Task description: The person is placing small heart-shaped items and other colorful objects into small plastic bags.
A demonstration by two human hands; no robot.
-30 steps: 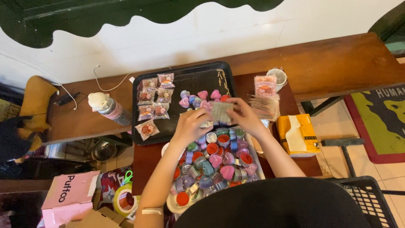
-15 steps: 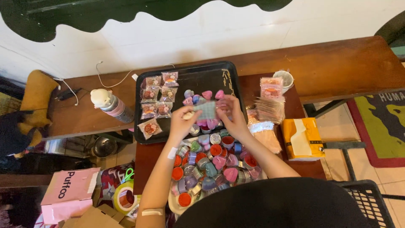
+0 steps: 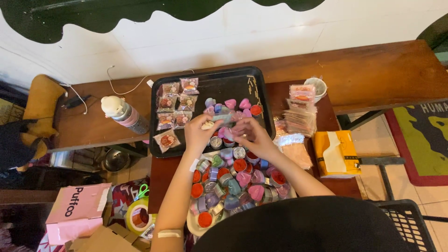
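Looking down from your head, both your hands meet over the near edge of the black tray (image 3: 261, 93) on the wooden counter (image 3: 373, 70). Your left hand (image 3: 201, 133) is closed around a small pale candle (image 3: 207, 124), pinched at the fingertips. Your right hand (image 3: 252, 135) is curled with its fingers narrow, holding the other end of a small clear bag (image 3: 223, 118) that lies crosswise between both hands, its long axis running left to right. The candle sits at the bag's left end, so your left hand is the nearer one. Just below your hands, a plate (image 3: 192, 223) is heaped with coloured heart and round candles (image 3: 233, 179). Bagged candles (image 3: 173, 109) lie on the tray's left side.
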